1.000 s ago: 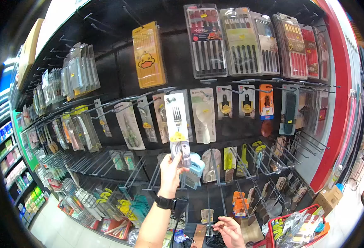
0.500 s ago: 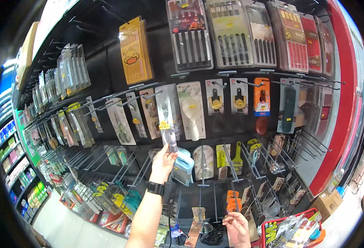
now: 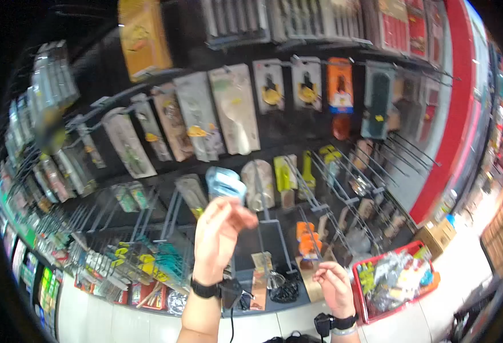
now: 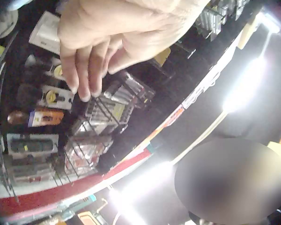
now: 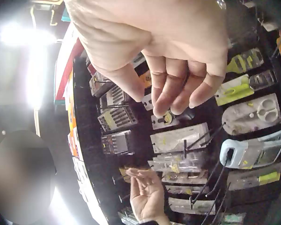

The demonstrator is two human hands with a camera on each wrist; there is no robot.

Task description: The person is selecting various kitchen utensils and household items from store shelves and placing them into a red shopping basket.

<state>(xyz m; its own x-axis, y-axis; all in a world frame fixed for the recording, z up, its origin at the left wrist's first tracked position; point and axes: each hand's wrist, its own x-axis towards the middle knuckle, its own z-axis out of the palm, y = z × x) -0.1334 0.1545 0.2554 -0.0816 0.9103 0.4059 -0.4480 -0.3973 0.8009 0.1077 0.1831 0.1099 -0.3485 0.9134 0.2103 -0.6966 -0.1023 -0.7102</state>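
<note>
My left hand (image 3: 216, 240) is raised in front of the display with its fingers loosely bent and nothing in them. In the head view its fingertips overlap the lower edge of a light blue packaged item with a loop handle (image 3: 225, 182). Above hangs the fork pack (image 3: 196, 117) with its yellow label, among other carded utensils on the hook row, beside a white rice paddle (image 3: 237, 111). Low on the right, my right hand (image 3: 334, 286) hovers with loosely curled fingers, holding nothing. The right wrist view shows its fingertips apart from the goods behind.
A red basket (image 3: 359, 291) full of packaged utensils stands on the floor at right, near a cardboard box (image 3: 436, 235). Long metal hooks (image 3: 297, 191) jut out from the black wall. Orange packs (image 3: 307, 237) hang low. A red panel (image 3: 454, 114) edges the display.
My left hand has let go of the fork pack, which now hangs in the row, and has drawn back lower. The head view has tilted downward. My right hand stays low and empty.
</note>
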